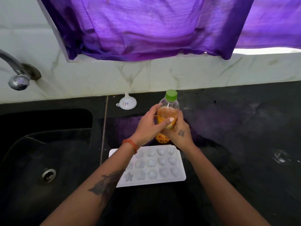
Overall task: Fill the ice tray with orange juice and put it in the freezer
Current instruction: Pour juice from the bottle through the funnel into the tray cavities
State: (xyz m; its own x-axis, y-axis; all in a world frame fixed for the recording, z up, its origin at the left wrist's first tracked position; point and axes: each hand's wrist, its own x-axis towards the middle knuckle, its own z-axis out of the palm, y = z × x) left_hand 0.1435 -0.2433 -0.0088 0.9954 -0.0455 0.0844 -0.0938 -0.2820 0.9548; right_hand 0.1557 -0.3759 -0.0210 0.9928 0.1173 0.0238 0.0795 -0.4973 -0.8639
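Observation:
A clear plastic bottle of orange juice (168, 111) with a green cap (171, 94) stands upright on the black counter, cap on. My left hand (147, 126) wraps its left side, thumb across the front. My right hand (180, 132) grips its right side lower down. Just in front of the bottle lies a white ice tray (156, 167) with round and star-shaped pockets that look dry; my left forearm covers its left end.
A small white funnel (126, 103) lies upside down by the tiled wall, left of the bottle. A black sink (47, 154) with a drain fills the left side, a chrome tap (17, 74) above it. Purple curtain (146, 26) hangs over the window.

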